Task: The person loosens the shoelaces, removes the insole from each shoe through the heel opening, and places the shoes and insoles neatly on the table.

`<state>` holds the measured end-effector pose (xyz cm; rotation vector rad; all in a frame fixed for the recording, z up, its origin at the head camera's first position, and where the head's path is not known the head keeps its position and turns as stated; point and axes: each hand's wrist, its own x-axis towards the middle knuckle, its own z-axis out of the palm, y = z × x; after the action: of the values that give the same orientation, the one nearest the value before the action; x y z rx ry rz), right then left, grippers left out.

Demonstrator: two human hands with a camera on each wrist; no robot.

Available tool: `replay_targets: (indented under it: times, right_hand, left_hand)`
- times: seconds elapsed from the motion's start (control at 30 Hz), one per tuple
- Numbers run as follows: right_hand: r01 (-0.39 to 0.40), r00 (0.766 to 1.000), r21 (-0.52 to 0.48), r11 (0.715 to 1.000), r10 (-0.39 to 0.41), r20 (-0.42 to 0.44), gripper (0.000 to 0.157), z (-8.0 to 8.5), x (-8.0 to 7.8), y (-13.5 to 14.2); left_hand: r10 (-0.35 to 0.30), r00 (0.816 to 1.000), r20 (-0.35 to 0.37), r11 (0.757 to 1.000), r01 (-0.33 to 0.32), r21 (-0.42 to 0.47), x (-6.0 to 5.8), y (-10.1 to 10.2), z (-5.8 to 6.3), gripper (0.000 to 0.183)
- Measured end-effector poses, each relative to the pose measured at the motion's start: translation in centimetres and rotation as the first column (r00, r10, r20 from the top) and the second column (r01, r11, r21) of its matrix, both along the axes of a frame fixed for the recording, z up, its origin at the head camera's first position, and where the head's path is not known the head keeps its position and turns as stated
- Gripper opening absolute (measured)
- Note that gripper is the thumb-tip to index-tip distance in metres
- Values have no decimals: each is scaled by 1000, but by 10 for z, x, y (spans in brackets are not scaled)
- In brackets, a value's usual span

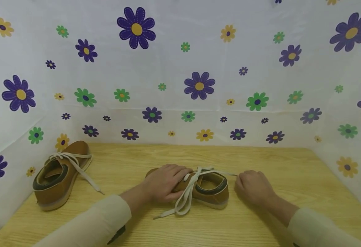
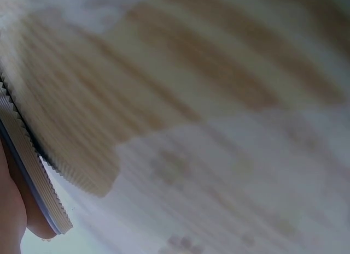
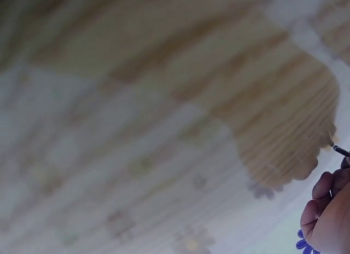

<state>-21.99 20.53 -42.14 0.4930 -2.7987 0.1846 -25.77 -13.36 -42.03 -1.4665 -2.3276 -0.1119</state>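
Two brown low-cut shoes with dark padded collars and pale soles are present, along with two hands. The nearer shoe (image 1: 215, 198) lies under the left hand (image 1: 165, 182), its heel pointing toward the right hand (image 1: 254, 187). The left fingers and thumb hold it over the toe, hiding most of that end. The right fingers are curled in tight on one end of a flat white lace (image 1: 220, 172), stretched nearly straight from the knot to them. One long lace loop (image 1: 189, 190) hangs on the near side of the shoe, just beside the left thumb, and one loose end trails below that thumb.

The other shoe (image 1: 53, 195) stands well to the left of the left fingers, its own white lace (image 1: 86, 176) trailing an end onto the pale wood-grain table (image 1: 155, 236). Behind both hands hangs one white cloth (image 1: 161, 61) printed with purple, green and yellow flowers.

Both forearms, in cream sleeves (image 1: 319, 226), reach inward from the near corners. The left hand lies palm down; the right is closed, knuckles up, apart from the heel.
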Motion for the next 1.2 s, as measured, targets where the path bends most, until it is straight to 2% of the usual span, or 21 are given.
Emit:
replay_targets:
  times: [0.23, 0.4, 0.5, 0.7, 0.8, 0.9, 1.0, 1.07, 1.2]
  right_hand:
    - [6, 1000, 35, 999, -6, 23, 39, 0, 0, 4]
    - [41, 997, 68, 997, -45, 69, 38, 0, 1, 10]
    - [53, 996, 85, 995, -58, 68, 37, 0, 1, 12]
    - [48, 995, 77, 996, -54, 85, 37, 0, -2, 9]
    - [67, 995, 43, 997, -70, 72, 38, 0, -3, 8]
    - [72, 997, -51, 996, -72, 1, 33, -1, -4, 6]
    - [41, 995, -168, 985, -55, -78, 21, -1, -2, 5]
    - [6, 994, -226, 974, -32, -109, 22, -1, -1, 4]
    - [-48, 996, -260, 964, 25, -88, 22, -1, 1, 1]
  left_hand:
    - [-1, 1000, 7, 1000, 1, 3, 0, 4, 1, 64]
    - [-4, 1000, 1, 1000, 4, -4, -1, 6, 1, 66]
    - [5, 1000, -1, 1000, -5, -9, 0, 5, 1, 67]
    - [14, 1000, 7, 1000, -14, -11, 1, 1, 2, 67]
    - [13, 1000, 10, 1000, -13, -12, 1, 0, 4, 67]
    - [16, 1000, 13, 1000, -16, -8, 1, 0, 5, 67]
    - [14, 1000, 21, 1000, -13, -7, 2, -1, 5, 67]
    - [12, 1000, 21, 1000, -12, -7, 2, 0, 4, 66]
    - [13, 1000, 26, 1000, -13, -8, 3, 1, 3, 67]
